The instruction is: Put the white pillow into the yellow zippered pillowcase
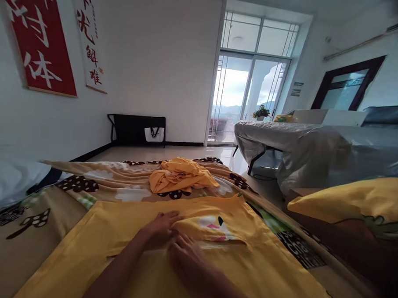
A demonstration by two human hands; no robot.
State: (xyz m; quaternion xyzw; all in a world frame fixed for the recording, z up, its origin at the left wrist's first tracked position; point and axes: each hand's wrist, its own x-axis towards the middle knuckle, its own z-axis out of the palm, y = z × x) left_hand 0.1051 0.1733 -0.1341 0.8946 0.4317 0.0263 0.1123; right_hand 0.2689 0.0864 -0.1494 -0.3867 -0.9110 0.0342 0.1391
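Two hands, the left hand (162,224) and the right hand (189,258), lie flat at centre. Two yellow garments: one spread garment (247,261) beneath the hands, one crumpled garment (181,174) at 12 o'clock from them. One patterned blanket (85,183). One yellow pillow (351,202) at 3 o'clock. Two wall scrolls at 10 o'clock: one red scroll (39,36), one white scroll (90,39). One potted plant (261,112) at 1 o'clock.

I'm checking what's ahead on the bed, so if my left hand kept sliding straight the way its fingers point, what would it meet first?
The left hand points up and right across the yellow shirt. It would likely meet the shirt's white cartoon print first, just past its fingertips.
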